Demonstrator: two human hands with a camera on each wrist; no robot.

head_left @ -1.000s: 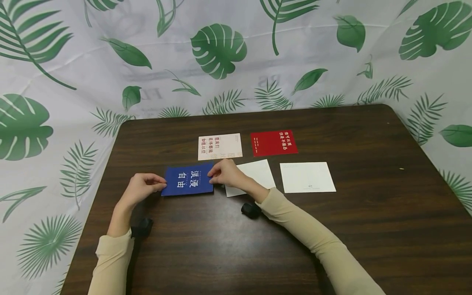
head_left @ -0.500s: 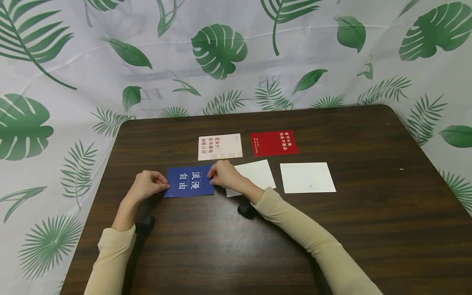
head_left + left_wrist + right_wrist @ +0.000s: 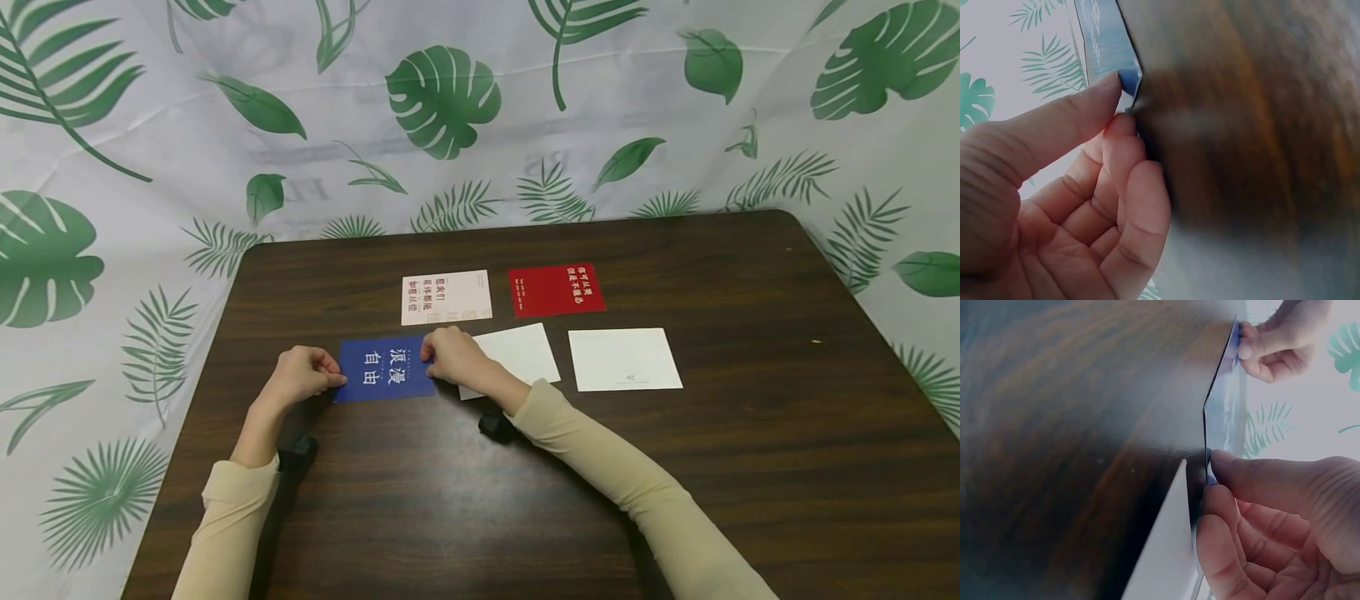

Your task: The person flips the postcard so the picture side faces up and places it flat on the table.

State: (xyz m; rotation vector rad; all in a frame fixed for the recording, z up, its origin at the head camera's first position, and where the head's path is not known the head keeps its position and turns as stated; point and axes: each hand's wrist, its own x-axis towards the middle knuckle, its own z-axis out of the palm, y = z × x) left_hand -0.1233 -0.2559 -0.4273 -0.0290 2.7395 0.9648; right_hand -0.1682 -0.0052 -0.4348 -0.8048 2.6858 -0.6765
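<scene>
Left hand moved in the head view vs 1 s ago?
Yes, slightly: the person's left hand has shifted rightward in the head view, away from the left edge of the dark brown wooden table.

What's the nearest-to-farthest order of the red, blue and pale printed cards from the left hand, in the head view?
1. Blue card: its left end pinched by the left hand.
2. Pale printed card: beyond it, rightward.
3. Red card: farther right.

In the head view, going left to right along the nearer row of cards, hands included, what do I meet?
Left hand → blue card → right hand → partly covered white card → uncovered white card.
</scene>
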